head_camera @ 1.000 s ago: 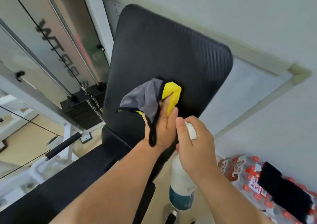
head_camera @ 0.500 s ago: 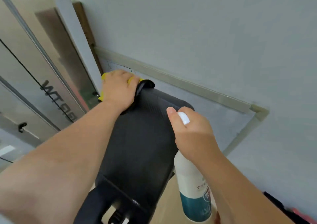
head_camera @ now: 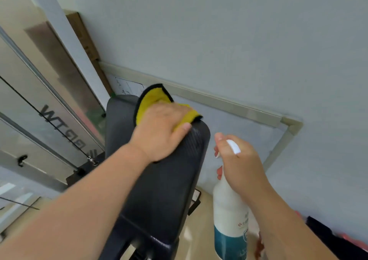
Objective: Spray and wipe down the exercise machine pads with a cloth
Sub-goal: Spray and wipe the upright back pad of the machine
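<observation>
We press our left hand, fingers laid flat, on the yellow cloth at the top end of the black pad. The pad's long axis runs up toward the wall. Our right hand grips the spray bottle by the neck. The bottle is upright, just right of the pad and clear of it. It is opaque, so we can't tell the fill.

Presses a yellow, black-edged cloth onto the top edge of the black back pad with the left hand. Grips a white-and-teal spray bottle by its neck in the right hand, just right of the pad, not touching it.
</observation>
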